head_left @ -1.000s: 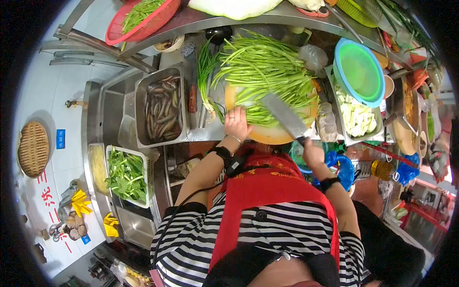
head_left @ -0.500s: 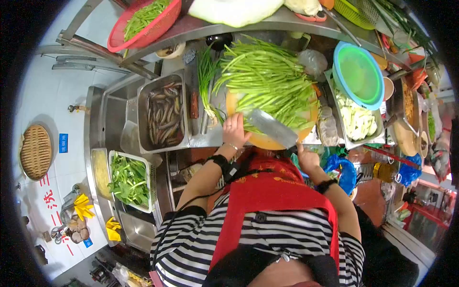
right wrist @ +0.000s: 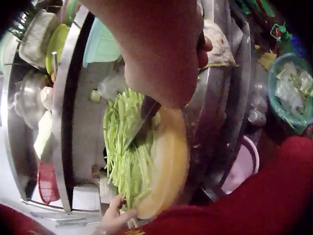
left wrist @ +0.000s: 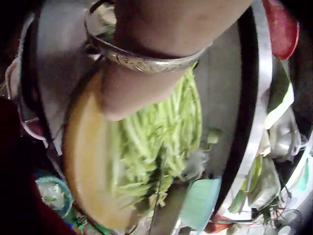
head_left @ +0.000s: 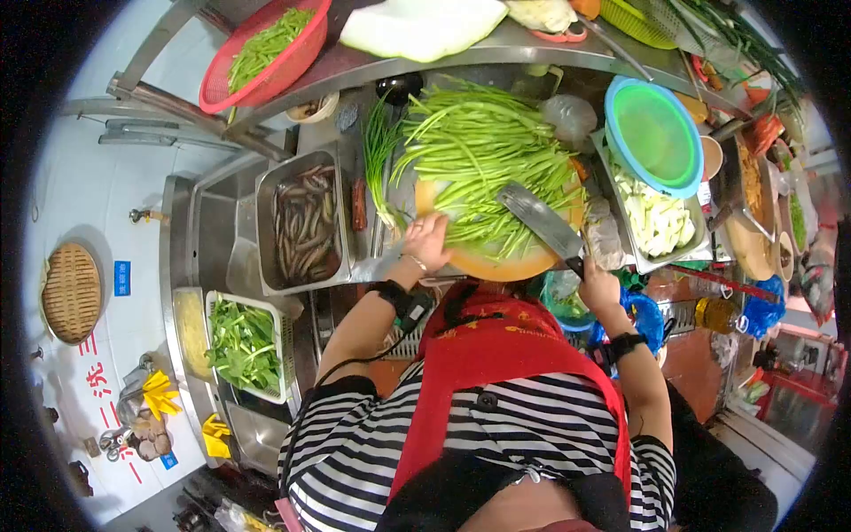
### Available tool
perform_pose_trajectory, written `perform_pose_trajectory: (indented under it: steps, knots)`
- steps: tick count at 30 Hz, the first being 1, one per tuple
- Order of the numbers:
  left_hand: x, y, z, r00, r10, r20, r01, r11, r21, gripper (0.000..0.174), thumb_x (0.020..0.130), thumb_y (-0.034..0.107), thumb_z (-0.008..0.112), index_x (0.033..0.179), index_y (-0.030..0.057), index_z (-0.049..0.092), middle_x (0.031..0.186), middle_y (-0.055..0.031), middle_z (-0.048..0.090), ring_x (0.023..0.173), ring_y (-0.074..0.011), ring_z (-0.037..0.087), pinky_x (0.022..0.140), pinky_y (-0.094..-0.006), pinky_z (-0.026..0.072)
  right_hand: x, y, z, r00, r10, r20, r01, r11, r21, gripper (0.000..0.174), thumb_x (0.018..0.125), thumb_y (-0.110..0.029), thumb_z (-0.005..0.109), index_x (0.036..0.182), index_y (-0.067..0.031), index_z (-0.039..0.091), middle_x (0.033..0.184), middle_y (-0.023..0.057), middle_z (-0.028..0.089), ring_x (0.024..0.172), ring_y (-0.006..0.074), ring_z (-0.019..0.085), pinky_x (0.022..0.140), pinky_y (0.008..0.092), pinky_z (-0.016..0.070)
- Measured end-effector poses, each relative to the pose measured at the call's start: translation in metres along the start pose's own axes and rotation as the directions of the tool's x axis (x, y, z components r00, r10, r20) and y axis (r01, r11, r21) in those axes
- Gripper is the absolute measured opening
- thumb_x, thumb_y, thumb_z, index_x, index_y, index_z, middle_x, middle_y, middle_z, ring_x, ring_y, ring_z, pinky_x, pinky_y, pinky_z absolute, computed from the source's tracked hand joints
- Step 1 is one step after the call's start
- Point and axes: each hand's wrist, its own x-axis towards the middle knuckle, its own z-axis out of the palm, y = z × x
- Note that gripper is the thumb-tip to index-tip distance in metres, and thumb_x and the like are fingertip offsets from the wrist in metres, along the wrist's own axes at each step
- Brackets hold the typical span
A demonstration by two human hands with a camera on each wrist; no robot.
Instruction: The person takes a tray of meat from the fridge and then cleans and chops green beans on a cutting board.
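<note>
A heap of long green vegetable stalks (head_left: 483,146) covers most of a round yellow cutting board (head_left: 505,266). My right hand (head_left: 599,288) grips the handle of a cleaver (head_left: 542,220), whose broad blade slants over the stalks, tip toward the upper left. At the board's left edge is my left hand (head_left: 427,241), wearing a bracelet. The right wrist view shows that left hand (right wrist: 115,215) with finger and thumb spread, fairly straight, against the near ends of the stalks. My forearm hides its fingers in the left wrist view.
Left of the board lie green onions (head_left: 379,160) and a metal pan of dark, slender fish-like pieces (head_left: 304,222). To the right, a blue basin with a green inside (head_left: 654,137) overlaps a tray of pale cut vegetables (head_left: 660,226). A steel shelf (head_left: 372,73) crosses behind.
The cleaver swung left and down toward my left hand, then back up and right, blade over the stalks. My left hand stayed by the board's left edge, shifting slightly.
</note>
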Motion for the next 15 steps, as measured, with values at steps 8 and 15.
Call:
perform_pose_trajectory:
  steps: [8,15]
  knots:
    - [0.094,0.008,-0.038,0.986,0.125,-0.112,-0.123,0.992,0.029,0.055,0.074,0.021,0.060,0.127,0.0151,0.046,0.119,-0.0133,0.051,0.111,-0.0301,0.048,0.093,-0.0415,0.0387,-0.056,0.030,-0.048,0.992,0.070,-0.108,-0.030,0.943,0.333,0.031,0.070,-0.007,0.059,0.100,-0.0073,0.048,0.072,0.0243,0.058,0.068,0.0438,0.057,0.059,0.0513,0.0447]
    - [0.143,0.043,-0.014,0.984,0.099,-0.147,-0.064,0.972,0.227,0.044,0.077,0.020,0.057,0.119,0.0157,0.050,0.112,-0.0147,0.052,0.107,-0.0314,0.051,0.088,-0.0454,0.0404,-0.116,0.051,-0.087,0.998,0.016,0.061,-0.021,0.996,0.084,0.031,0.066,-0.010,0.061,0.096,-0.0093,0.053,0.070,0.0192,0.061,0.067,0.0383,0.060,0.058,0.0481,0.0472]
